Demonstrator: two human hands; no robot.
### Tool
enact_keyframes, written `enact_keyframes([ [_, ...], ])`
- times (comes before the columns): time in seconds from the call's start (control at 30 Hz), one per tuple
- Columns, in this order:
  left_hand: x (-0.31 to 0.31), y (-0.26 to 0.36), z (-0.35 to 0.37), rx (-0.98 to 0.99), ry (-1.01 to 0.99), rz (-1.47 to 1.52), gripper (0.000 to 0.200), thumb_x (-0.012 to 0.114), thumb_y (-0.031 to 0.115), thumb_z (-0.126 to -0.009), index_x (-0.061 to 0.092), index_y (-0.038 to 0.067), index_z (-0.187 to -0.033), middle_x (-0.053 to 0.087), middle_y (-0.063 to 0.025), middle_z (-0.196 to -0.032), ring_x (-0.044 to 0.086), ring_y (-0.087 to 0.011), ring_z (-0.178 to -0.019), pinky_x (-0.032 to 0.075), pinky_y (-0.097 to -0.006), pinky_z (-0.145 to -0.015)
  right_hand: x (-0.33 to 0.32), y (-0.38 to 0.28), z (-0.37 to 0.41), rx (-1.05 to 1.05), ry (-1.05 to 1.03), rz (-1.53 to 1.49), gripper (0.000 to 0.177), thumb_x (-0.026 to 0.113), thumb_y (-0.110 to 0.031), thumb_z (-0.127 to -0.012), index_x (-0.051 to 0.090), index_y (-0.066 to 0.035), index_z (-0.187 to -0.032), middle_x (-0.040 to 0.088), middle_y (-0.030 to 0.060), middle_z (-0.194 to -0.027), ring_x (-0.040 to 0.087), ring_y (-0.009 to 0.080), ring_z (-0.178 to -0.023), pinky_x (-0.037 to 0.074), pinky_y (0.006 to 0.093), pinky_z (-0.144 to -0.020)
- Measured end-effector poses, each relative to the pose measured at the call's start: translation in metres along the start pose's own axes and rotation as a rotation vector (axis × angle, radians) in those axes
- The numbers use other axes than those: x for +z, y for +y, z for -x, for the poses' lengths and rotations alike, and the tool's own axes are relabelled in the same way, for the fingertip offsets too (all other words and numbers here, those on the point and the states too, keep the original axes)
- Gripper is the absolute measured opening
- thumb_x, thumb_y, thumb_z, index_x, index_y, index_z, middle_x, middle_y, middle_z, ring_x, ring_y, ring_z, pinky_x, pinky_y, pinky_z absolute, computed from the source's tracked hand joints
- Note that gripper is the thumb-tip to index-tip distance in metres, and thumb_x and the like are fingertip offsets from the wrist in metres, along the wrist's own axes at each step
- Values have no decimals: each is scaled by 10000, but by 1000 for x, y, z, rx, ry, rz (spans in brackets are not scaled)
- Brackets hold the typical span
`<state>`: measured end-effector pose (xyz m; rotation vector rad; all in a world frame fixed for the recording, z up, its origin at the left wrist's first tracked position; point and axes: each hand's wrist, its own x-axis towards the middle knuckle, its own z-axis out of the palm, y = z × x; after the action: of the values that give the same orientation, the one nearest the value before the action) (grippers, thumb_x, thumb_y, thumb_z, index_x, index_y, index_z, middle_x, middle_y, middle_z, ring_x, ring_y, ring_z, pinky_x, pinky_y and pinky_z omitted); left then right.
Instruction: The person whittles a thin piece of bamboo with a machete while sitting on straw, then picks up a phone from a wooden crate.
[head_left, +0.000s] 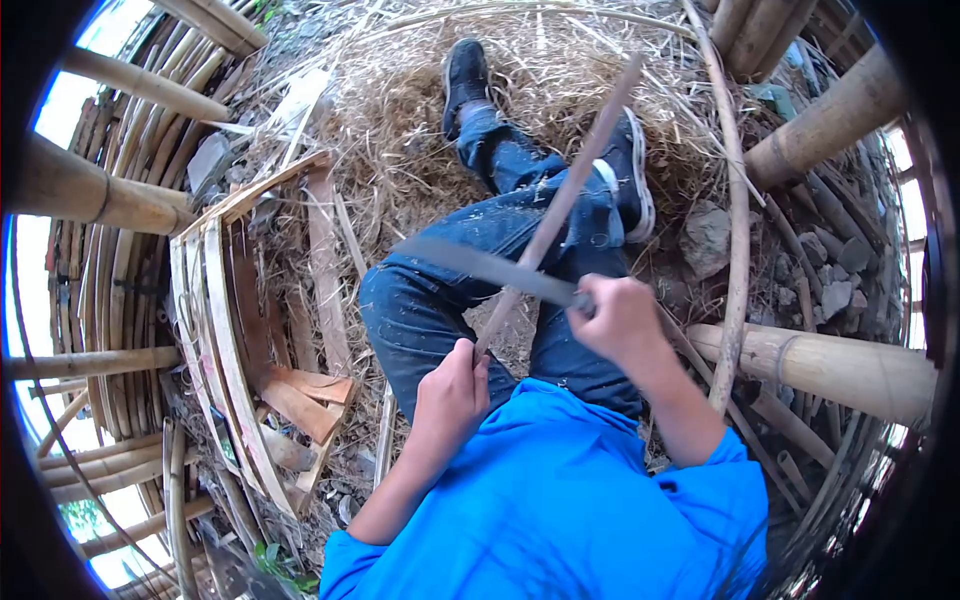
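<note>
My left hand (450, 395) is closed around the near end of a long, narrow bamboo strip (570, 190). The strip slants away from me over my legs, its far end near my shoe. In my right hand (617, 318) is the dark handle of a knife (470, 263), gripped in a fist. Its long grey blade points left and crosses the strip a short way beyond my left hand. The blade is somewhat blurred. Below both lie my jeans (405, 320), dotted with pale shavings.
A slatted wooden crate (215, 330) with wood pieces (305, 400) stands at left. Dry shavings (380, 130) cover the ground ahead. Bamboo poles (830, 370) and a long thin pole (738, 220) line the right, beside rocks (707, 240). More bamboo (120, 195) encloses the left.
</note>
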<state>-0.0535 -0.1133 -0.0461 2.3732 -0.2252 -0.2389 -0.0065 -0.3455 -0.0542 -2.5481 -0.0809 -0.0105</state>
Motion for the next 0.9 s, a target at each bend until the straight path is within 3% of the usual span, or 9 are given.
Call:
enact_keyframes([
  [0.1,2,0,2,-47,-36,21,152,508,118,-931,428,21,-846,554,-230,-716,557,-446,-667,421,-511,-561,24,-14,5,-36,-71,-136,179,726,-225,-686,671,-80,-774,641,163,-653,657,347,-662,532,442,-621],
  [0.2,8,-21,7,-27,-65,186,189,520,130,-938,443,8,-815,510,-199,-642,571,-356,-580,405,-449,-520,33,-24,5,-49,-106,-157,211,730,-225,-683,686,-71,-821,645,167,-660,658,347,-668,532,444,-628],
  [0.3,15,-34,8,-141,-162,518,333,511,206,-984,467,34,-701,445,27,-604,466,-62,-567,348,-280,-489,39,-27,7,-55,-135,-174,237,736,-229,-677,691,-65,-843,647,172,-666,659,349,-674,532,444,-632],
  [0.4,24,-45,1,-250,-210,780,342,481,222,-996,480,56,-696,451,27,-601,470,-65,-559,377,-246,-499,31,-27,6,-55,-143,-150,229,730,-230,-681,690,-60,-830,646,177,-664,658,351,-672,533,444,-634],
  [0.47,28,-44,-9,-206,-218,758,347,459,232,-1001,477,56,-703,469,6,-627,488,-82,-585,417,-243,-531,27,-24,6,-51,-137,-142,220,726,-229,-685,688,-60,-821,646,177,-662,658,351,-670,534,444,-632],
  [0.6,46,-46,-22,-164,-266,1035,310,445,214,-994,477,36,-742,514,-44,-703,508,-122,-630,441,-268,-585,21,-17,8,-7,-117,-147,161,707,-210,-698,658,-67,-753,629,174,-638,646,365,-655,521,454,-607],
  [0.7,52,-45,-28,-233,-306,974,348,415,232,-999,477,41,-715,495,-43,-660,500,-134,-607,434,-278,-574,17,-11,9,46,-76,-172,150,689,-193,-711,614,-63,-695,607,173,-620,625,387,-644,499,469,-583],
  [0.8,50,-44,-34,-160,-291,928,427,370,300,-1006,451,56,-664,469,-43,-613,490,-143,-586,413,-288,-547,12,-8,9,119,-43,-174,167,676,-187,-720,585,-57,-666,589,175,-607,608,399,-634,485,477,-572],
  [0.9,47,-46,-37,-271,-314,1120,508,327,354,-1019,370,92,-586,369,1,-514,367,-110,-469,329,-278,-470,10,-6,10,130,-56,-166,156,676,-179,-721,606,-43,-689,591,180,-613,611,393,-636,482,467,-567],
])
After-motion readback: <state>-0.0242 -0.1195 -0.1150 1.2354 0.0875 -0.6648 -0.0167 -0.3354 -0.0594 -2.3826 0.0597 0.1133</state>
